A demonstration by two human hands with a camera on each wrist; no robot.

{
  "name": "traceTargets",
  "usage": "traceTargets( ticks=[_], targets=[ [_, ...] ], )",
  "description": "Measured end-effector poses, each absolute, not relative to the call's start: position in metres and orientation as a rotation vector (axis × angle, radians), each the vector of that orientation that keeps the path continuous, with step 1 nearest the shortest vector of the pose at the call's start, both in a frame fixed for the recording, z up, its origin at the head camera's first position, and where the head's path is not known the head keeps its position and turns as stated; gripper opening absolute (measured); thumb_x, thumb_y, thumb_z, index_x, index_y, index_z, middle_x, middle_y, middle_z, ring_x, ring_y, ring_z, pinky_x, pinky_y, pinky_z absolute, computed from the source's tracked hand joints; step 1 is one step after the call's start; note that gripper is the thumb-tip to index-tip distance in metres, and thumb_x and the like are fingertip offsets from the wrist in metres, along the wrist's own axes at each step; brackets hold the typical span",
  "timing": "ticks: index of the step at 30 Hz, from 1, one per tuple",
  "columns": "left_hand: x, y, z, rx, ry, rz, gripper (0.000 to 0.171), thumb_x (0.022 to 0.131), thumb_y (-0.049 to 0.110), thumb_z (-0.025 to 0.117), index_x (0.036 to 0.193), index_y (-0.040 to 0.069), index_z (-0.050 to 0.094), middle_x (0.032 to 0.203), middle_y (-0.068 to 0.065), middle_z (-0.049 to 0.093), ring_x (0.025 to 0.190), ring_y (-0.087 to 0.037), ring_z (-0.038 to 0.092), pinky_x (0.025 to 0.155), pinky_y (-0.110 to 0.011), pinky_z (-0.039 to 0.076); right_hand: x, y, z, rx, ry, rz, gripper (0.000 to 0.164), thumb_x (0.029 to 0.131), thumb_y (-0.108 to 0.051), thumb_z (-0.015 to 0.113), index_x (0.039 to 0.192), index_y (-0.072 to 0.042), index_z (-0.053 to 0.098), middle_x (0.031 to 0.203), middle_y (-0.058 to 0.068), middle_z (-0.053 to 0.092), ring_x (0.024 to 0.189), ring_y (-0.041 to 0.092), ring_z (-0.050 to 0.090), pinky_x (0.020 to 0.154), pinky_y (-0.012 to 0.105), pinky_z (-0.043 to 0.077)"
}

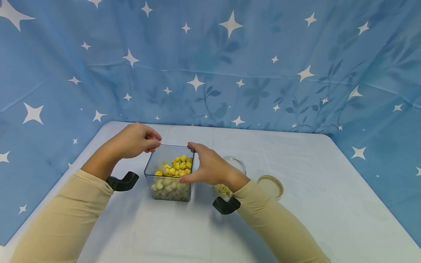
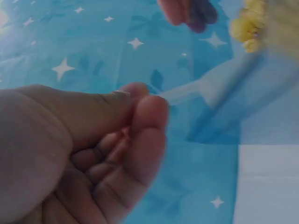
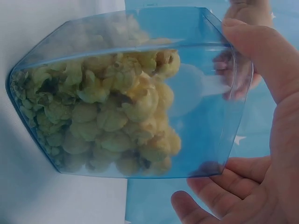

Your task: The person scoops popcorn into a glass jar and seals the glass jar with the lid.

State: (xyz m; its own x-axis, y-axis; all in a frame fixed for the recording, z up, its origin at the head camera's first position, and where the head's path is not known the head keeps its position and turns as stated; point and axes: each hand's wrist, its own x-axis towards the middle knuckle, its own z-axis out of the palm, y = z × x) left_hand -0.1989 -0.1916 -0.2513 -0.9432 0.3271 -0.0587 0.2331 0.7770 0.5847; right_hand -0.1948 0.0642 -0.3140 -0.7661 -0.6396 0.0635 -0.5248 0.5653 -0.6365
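A clear square plastic container point(image 1: 168, 153) stands on the table, partly filled with yellow popcorn point(image 1: 179, 166). My right hand point(image 1: 210, 164) grips it at the upper right, thumb on the near wall and fingertips on the far side. Above its far left corner, my left hand point(image 1: 136, 140) pinches the thin handle of a translucent white spoon point(image 2: 182, 92) between thumb and forefinger. In the right wrist view, the spoon's rounded end point(image 3: 186, 91) shows through the container wall, beside the popcorn. The head view barely shows the spoon.
A round clear jar point(image 1: 237, 162) with popcorn in it stands behind my right wrist, partly hidden. Right of it lies a round lid point(image 1: 279, 188) with a tan rim. A white cloth point(image 1: 329, 204) covers the table, and a blue starry curtain point(image 1: 210, 65) hangs behind.
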Motion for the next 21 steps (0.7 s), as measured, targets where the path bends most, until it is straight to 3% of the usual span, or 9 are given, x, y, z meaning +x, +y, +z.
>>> traceTargets(
  ticks=[21],
  targets=[
    [-0.195, -0.215, -0.259, 0.409, 2.691, 1.085, 0.03, 0.101, 0.02, 0.063, 0.123, -0.001, 0.067, 0.093, -0.007, 0.07, 0.086, -0.02, 0.066, 0.082, -0.039, 0.054, -0.195, 0.063, -0.315, -0.964, 2.621, -0.987, 0.104, 0.078, -0.044, 0.084, 0.155, -0.001, 0.029, 0.152, 0.014, 0.041, 0.133, 0.03, 0.046, 0.107, 0.046, 0.04]
  ],
)
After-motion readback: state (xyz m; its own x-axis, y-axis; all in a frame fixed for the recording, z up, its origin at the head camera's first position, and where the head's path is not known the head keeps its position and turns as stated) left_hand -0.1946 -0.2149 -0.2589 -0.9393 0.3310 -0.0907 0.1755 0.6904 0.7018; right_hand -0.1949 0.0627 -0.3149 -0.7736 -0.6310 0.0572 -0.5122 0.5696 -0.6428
